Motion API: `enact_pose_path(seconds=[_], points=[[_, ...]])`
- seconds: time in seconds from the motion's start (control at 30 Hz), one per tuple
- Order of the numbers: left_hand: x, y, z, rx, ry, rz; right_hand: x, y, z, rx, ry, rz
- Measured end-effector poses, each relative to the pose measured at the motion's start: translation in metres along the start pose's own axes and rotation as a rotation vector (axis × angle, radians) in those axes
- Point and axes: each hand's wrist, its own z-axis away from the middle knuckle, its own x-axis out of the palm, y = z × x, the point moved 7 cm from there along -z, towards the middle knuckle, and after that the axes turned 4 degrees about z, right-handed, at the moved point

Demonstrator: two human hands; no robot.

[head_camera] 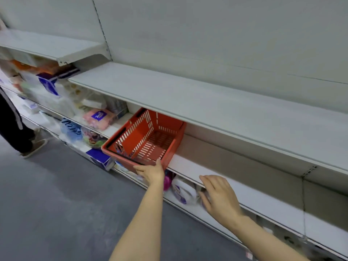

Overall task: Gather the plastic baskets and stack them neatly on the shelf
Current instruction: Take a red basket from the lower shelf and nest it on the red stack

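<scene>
hands: 2 | right hand (218, 194) spread, fingers loose, holding nothing, hovering at the middle shelf (235, 187) edge | left hand (151, 171) grips near rim of basket | baskets: 1, red basket (145, 140) tilted, partly on middle shelf | person's legs (17, 127) far left

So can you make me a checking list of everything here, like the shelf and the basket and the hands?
Surface: white shelf, bare to the right of the basket.
Job's things: one red basket, empty, sitting partly on the shelf with its near corner sticking out past the edge; black handles folded down.
Clutter: tissue packs on the shelf to the left; white bottle on the shelf below.
Hands: left hand grips the basket's near rim; right hand open, over the shelf edge, holding nothing.
Cables: nothing seen.
Surroundings: grey floor; another person's legs at far left.
</scene>
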Motion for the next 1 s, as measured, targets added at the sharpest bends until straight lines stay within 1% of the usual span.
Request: enact_pose_path(seconds=[0.07, 0.17, 0.23, 0.33, 0.4, 0.47, 0.53, 0.6, 0.67, 0.73, 0.77, 0.87, 0.9, 0.93, 1.0], points=[[0.018, -0.004, -0.017, -0.002, -0.001, 0.032, 0.014, 0.002, -0.009, 0.036, 0.023, 0.015], [0.022, -0.008, -0.033, 0.037, 0.062, 0.117, 0.034, 0.004, -0.023, 0.077, 0.061, 0.039], [0.011, -0.012, -0.053, 0.043, 0.11, 0.186, 0.048, 0.007, -0.035, 0.12, 0.069, 0.055], [-0.025, -0.021, -0.095, 0.077, 0.137, 0.143, 0.066, 0.009, -0.058, 0.197, 0.069, 0.073], [-0.053, -0.024, -0.124, 0.132, 0.108, 0.07, 0.075, 0.008, -0.076, 0.241, 0.067, 0.102], [-0.077, -0.027, -0.151, 0.187, 0.028, 0.067, 0.082, 0.009, -0.094, 0.282, 0.071, 0.112], [-0.095, -0.029, -0.173, 0.15, -0.037, 0.172, 0.088, 0.012, -0.11, 0.305, 0.092, 0.107], [-0.111, -0.033, -0.191, 0.108, -0.025, 0.228, 0.09, 0.017, -0.124, 0.334, 0.123, 0.111], [-0.118, -0.036, -0.203, 0.103, -0.023, 0.225, 0.09, 0.03, -0.134, 0.437, 0.143, 0.121], [-0.121, -0.039, -0.212, 0.108, -0.045, 0.226, 0.096, 0.048, -0.139, 0.566, 0.121, 0.135], [-0.122, -0.041, -0.217, 0.118, -0.058, 0.23, 0.102, 0.055, -0.142, 0.595, 0.083, 0.102], [-0.121, -0.04, -0.221, 0.17, -0.082, 0.238, 0.125, 0.063, -0.147, 0.645, -0.09, -0.15], [-0.12, -0.038, -0.221, 0.188, -0.075, 0.239, 0.132, 0.061, -0.146, 0.641, -0.103, -0.219], [-0.12, -0.037, -0.221, 0.202, -0.06, 0.246, 0.134, 0.058, -0.145, 0.633, -0.065, -0.259], [-0.122, -0.036, -0.218, 0.22, -0.023, 0.261, 0.129, 0.052, -0.141, 0.644, 0.081, -0.316]])
